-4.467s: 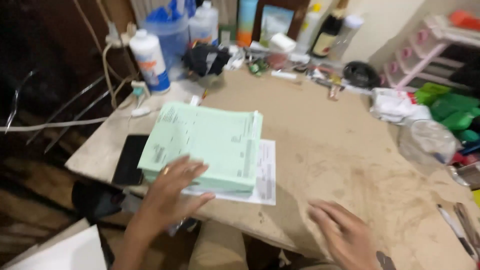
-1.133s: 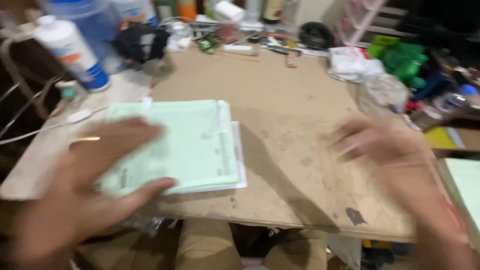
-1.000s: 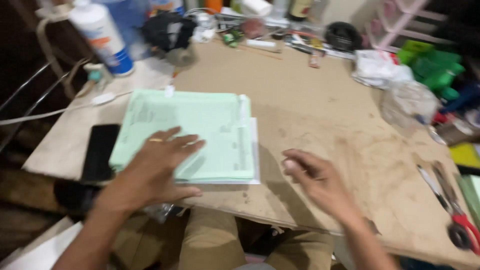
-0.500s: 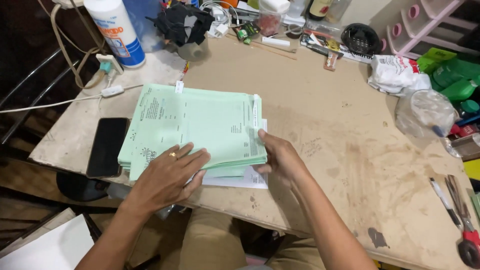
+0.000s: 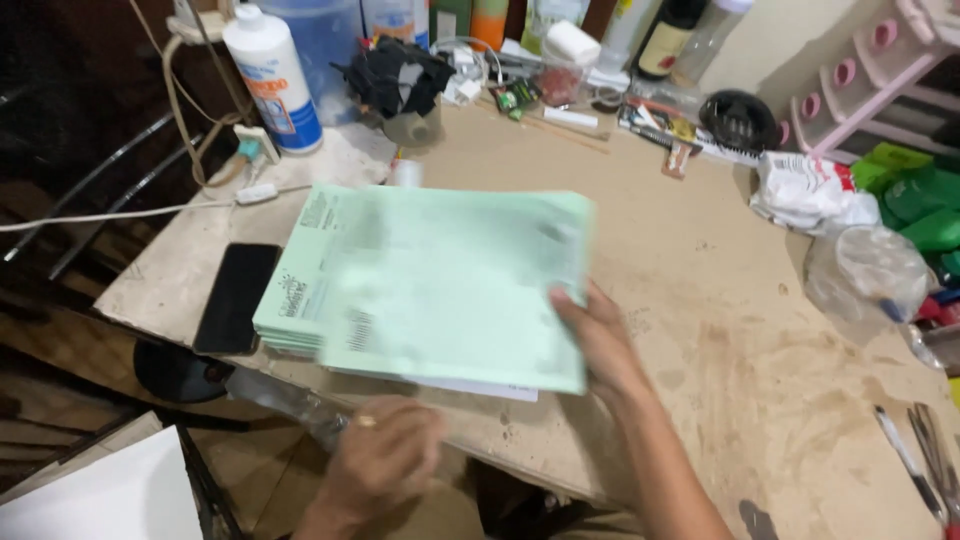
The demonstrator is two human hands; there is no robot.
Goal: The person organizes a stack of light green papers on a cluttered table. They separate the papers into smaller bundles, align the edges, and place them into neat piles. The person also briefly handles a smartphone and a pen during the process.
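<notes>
Right hand (image 5: 600,340) grips the right edge of the top green sheet (image 5: 455,300), thumb on the upper face, other fingers hidden beneath; the sheet is blurred and lifted off the stack of green forms (image 5: 300,300). From that pinch the sheet spreads away to the left and toward the far side of the plywood table (image 5: 740,330); the stack lies under it, showing only at its left edge. A white sheet (image 5: 490,388) peeks out below, just left of the wrist.

Left hand (image 5: 385,465) is low at the table's near edge, fingers loosely curled, blurred; cannot tell whether it holds anything.

Judgement: to lift cleanly, pinch only one sheet, keep the lift shallow, and let the free hand steady the stack so lower sheets don't drag.

A black phone (image 5: 235,297) lies flat beyond the stack's left edge, well apart from the grip.
</notes>
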